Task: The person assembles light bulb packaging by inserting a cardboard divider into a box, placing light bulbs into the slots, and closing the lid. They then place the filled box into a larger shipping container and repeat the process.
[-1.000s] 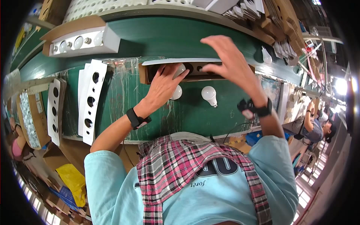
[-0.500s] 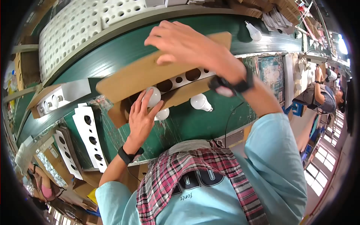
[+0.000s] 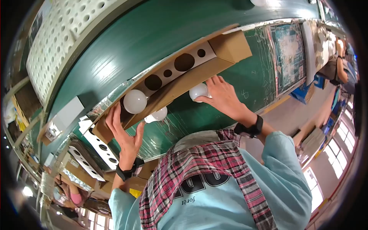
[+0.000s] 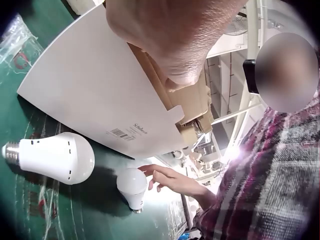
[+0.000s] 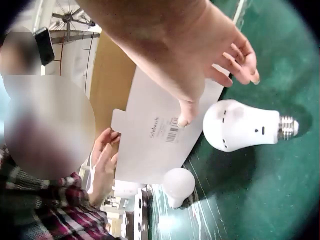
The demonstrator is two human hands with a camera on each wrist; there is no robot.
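An open carton (image 3: 184, 85) with a white outside and brown inside lies slanted on the green table. Its white insert (image 3: 167, 81) has large and small round holes. A white light bulb (image 3: 135, 101) sits near the carton's left end. There my left hand (image 3: 125, 140) grips the near wall, fingers over the edge. Outside the carton, a second bulb (image 3: 158, 114) lies close to my left thumb. My right hand (image 3: 227, 99) hovers over a third bulb (image 5: 242, 125), thumb and fingers spread around it. In the right wrist view that bulb lies on the table.
At the left stand another carton (image 3: 63, 119) and punched white inserts (image 3: 100, 147). A white foam tray (image 3: 73, 30) with many holes stands beyond the rail at the back left. One more bulb (image 3: 260, 2) shows at the top edge. Another person (image 3: 341, 69) works at the far right.
The carton has tipped so its opening faces me. My right hand has come from above the carton to the bulb on the table. My left hand has left the bulb inside for the carton's wall.
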